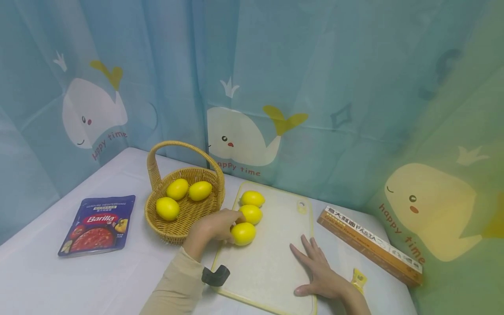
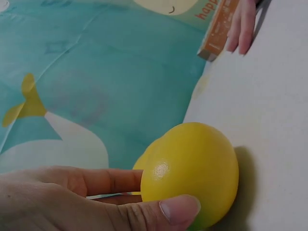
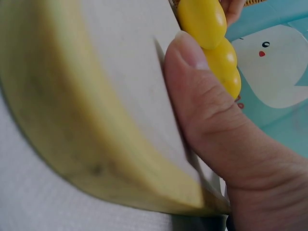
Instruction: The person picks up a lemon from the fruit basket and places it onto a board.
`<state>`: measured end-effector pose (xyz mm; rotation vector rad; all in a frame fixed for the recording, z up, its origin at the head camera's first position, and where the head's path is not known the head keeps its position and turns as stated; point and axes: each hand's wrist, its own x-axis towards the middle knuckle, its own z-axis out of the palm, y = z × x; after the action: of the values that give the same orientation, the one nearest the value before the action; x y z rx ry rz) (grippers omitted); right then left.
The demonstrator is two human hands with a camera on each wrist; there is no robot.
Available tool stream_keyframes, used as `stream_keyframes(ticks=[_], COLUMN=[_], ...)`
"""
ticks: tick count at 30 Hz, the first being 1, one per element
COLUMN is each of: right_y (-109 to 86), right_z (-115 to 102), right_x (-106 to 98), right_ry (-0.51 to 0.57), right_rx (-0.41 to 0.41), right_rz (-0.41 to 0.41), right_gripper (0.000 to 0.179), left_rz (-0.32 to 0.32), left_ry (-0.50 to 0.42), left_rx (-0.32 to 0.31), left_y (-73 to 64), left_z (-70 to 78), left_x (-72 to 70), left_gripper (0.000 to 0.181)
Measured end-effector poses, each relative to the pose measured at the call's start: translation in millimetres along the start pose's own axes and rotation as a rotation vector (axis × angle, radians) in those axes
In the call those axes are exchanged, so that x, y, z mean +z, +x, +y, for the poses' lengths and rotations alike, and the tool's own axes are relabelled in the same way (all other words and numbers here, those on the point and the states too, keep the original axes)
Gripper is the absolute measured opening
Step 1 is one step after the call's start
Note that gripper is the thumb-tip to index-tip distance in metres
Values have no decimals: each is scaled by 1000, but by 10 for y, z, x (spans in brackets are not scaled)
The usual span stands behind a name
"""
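Three yellow lemons lie in a row along the left side of a white cutting board (image 1: 275,258) with a yellow rim. My left hand (image 1: 216,227) grips the nearest lemon (image 1: 243,234); in the left wrist view the thumb presses on this lemon (image 2: 192,168) and the fingers go behind it. The middle lemon (image 1: 250,214) and the far lemon (image 1: 253,199) sit just beyond. My right hand (image 1: 320,273) rests with spread fingers on the board's right side. In the right wrist view its thumb (image 3: 207,101) lies along the board, near the rounded yellow edge (image 3: 115,159).
Left of the board stands a wicker basket (image 1: 147,214) with a tall handle and three lemons inside. A blue Barilla sauce pouch (image 1: 97,225) lies farther left. To the right are a long pasta box (image 1: 370,247) and a small yellow packet (image 1: 358,279). A curtain (image 1: 334,87) hangs behind.
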<state>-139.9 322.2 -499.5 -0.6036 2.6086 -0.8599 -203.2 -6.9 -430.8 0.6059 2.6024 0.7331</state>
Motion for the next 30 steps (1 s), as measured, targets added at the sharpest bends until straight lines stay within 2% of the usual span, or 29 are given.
stream_keyframes(ticks=[11, 15, 23, 30], right_y=[7, 9, 2, 9], right_z=[12, 19, 13, 10], right_x=[2, 5, 6, -1], right_ry=[-10, 0, 2, -4], right_rx=[14, 21, 21, 30], right_rz=[1, 1, 1, -5], right_gripper=[105, 105, 105, 107], left_rz=[53, 73, 87, 135], left_ry=[-18, -13, -15, -49], left_rx=[-6, -36, -88, -80], left_y=[-11, -6, 7, 9], left_z=[15, 25, 26, 7], left_x=[-10, -9, 1, -10], left_gripper=[43, 40, 44, 44])
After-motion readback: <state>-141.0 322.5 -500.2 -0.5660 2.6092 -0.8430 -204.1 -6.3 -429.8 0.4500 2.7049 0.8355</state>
